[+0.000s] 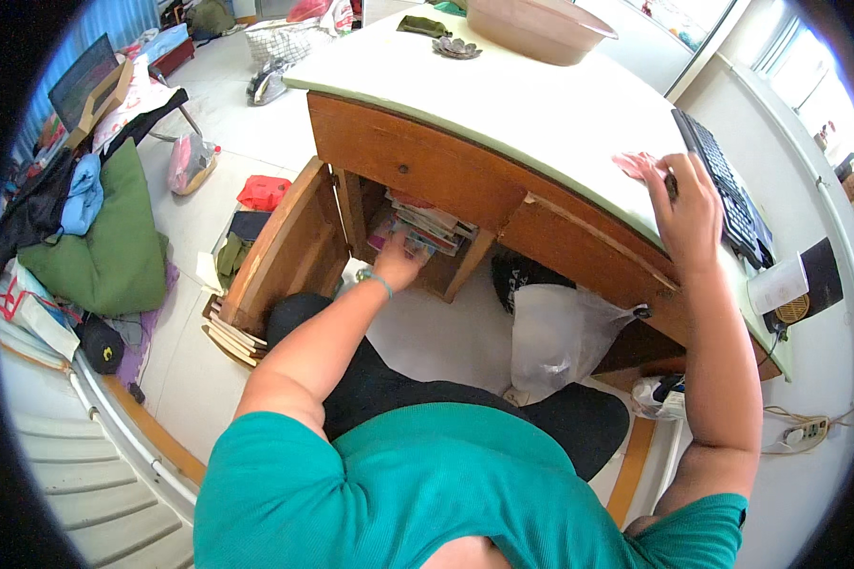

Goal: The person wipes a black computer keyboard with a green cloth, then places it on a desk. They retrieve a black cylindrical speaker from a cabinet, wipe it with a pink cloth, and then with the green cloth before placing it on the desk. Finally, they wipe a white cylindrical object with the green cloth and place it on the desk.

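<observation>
My left hand, a green bracelet at its wrist, reaches into the open cupboard of a brown wooden desk. Its fingers curl at the front of a stack of books and magazines; just what they grip is partly hidden. Up on the pale green desktop, my right hand is closed on a crumpled pink cloth, close to the right edge. A black keyboard lies beside that hand. The cupboard door stands swung out to the left of my left forearm.
A pinkish basin, a grey flower-shaped piece and a green pouch sit at the desk's far end. A clear plastic bag hangs under the desk. A white cup stands near the right wall. Green bedding lies left.
</observation>
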Tool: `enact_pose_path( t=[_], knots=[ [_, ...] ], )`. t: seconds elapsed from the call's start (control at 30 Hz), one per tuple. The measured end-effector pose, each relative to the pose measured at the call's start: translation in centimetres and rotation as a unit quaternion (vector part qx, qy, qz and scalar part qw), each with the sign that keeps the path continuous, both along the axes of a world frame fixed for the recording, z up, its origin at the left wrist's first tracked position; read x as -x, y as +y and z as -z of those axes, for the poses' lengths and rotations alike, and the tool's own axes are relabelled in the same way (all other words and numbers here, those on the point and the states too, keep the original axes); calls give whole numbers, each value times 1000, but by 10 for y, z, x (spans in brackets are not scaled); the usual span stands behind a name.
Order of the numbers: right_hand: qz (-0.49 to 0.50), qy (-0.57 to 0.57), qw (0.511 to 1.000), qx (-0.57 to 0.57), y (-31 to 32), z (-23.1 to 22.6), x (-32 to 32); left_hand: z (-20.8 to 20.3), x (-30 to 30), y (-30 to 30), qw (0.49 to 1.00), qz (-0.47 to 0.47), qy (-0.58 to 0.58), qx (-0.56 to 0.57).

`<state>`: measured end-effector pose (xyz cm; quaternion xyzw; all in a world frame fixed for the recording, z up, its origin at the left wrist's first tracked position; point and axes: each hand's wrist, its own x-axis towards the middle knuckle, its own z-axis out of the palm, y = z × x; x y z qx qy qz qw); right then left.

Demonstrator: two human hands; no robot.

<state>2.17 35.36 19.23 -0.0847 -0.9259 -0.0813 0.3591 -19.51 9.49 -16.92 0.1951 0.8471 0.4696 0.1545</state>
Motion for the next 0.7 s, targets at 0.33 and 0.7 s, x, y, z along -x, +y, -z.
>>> enact_pose_path(
  t=[0.33, 0.7],
  knots=[
    [32, 84, 993, -75, 7, 21, 32, -10, 138, 60, 979, -176, -91, 50],
    [22, 97, 993, -67, 5, 19, 33, 12, 141, 119, 981, -181, -50, 55]
  ],
)
